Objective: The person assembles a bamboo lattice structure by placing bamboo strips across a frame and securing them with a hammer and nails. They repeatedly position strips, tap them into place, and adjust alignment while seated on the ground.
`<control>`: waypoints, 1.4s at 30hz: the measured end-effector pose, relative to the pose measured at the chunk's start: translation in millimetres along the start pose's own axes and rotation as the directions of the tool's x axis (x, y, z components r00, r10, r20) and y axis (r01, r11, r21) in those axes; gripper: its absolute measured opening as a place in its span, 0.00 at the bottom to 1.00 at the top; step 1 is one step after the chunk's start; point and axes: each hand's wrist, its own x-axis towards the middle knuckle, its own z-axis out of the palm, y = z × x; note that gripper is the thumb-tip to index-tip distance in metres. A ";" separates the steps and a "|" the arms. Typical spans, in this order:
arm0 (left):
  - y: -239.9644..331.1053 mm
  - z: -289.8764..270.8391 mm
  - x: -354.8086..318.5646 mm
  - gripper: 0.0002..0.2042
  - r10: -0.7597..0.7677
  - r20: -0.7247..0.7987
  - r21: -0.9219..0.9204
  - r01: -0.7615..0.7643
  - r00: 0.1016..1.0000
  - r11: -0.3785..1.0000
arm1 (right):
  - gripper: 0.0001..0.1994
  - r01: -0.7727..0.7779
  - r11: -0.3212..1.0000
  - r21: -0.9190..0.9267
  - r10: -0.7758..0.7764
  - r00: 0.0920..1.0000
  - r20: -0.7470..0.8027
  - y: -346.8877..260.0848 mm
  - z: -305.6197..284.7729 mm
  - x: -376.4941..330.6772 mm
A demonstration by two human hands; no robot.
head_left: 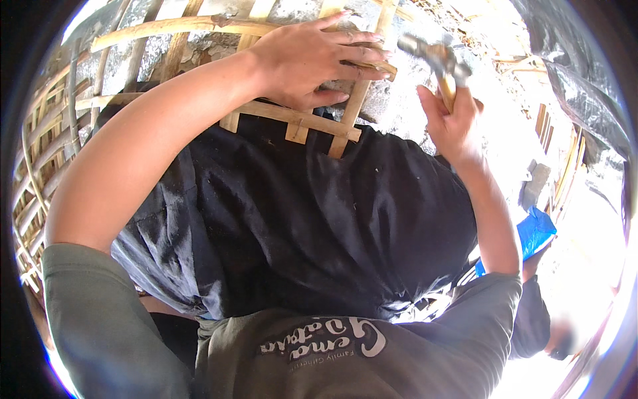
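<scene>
My left hand [312, 61] lies over the corner of a bamboo lattice. Its fingers are spread toward the outermost upright bamboo slat [357, 110], with the thumb apart below them. A crosswise slat [166, 26] runs in from the left and passes beneath this hand; its short end shows past the fingertips. The lower crosswise slat [302, 118] lies just above my lap. My right hand [458, 123] is closed round the wooden handle of a hammer [438, 54]. The metal hammer head is raised to the right of the lattice, apart from the slats.
Dark cloth [332, 219] covers my lap below the lattice. More woven bamboo [43, 173] stands at the far left. Loose bamboo strips [568, 166], a blue plastic packet [535, 233] and another person [538, 319] are at the right. Dark plastic sheeting [578, 66] hangs at the upper right.
</scene>
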 end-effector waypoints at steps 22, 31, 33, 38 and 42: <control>-2.6 -6.8 -2.5 0.25 0.024 -0.003 -0.081 -0.024 1.000 0.996 | 0.37 -0.437 0.867 0.242 0.369 0.886 0.280 41.1 47.5 35.5; -9.1 -7.6 -13.0 0.13 -0.038 -0.191 -0.188 0.002 0.981 0.982 | 0.46 -0.537 0.828 0.162 0.443 0.803 0.399 28.5 40.7 39.5; -10.9 -11.9 -8.0 0.14 -0.150 -0.244 -0.312 0.069 0.958 0.948 | 0.47 -0.535 0.830 0.157 0.436 0.798 0.417 30.2 40.3 39.9; -13.0 -8.1 7.8 0.13 -0.504 -0.286 -0.424 0.364 0.815 0.829 | 0.51 -0.472 0.871 0.133 0.409 0.849 0.334 43.4 52.1 35.6; -11.8 -8.2 15.7 0.16 -0.521 -0.259 -0.051 0.528 0.813 0.848 | 0.50 -0.494 0.849 0.190 0.400 0.834 0.380 38.6 49.0 36.8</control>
